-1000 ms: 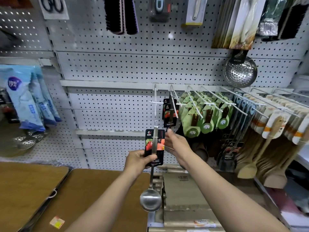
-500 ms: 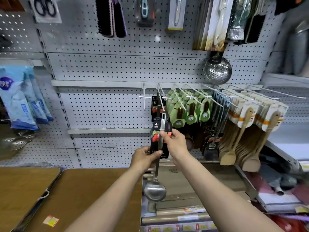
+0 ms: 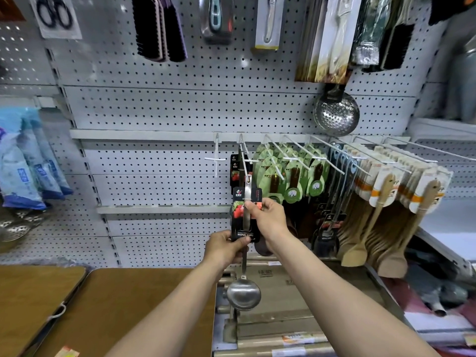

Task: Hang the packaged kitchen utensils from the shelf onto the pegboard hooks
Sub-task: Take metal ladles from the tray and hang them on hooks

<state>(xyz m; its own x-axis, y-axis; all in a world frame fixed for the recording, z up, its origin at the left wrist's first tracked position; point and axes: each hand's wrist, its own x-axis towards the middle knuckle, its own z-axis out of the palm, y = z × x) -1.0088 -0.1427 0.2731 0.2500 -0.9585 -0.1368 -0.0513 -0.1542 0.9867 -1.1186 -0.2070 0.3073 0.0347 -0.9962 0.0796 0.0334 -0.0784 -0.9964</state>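
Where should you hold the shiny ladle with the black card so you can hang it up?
Hold the ladle by its flat black card, not the round bowl. The left hand pinches the card's bottom from the left, and the right hand steadies it near the top. That leaves the handle's hanging hole free, probably best for sliding onto the hook.

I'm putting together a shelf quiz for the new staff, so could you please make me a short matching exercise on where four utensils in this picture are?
Things:
1. ladle
2. skimmer
3. scissors
4. wooden spatulas

Places:
A. top left of the pegboard
B. held in both hands, left hand low and right hand higher
C. on the right-hand hooks, in beige and orange cards
D. hanging alone on the board, above the row of hooks

Pairs: 1-B, 2-D, 3-A, 4-C
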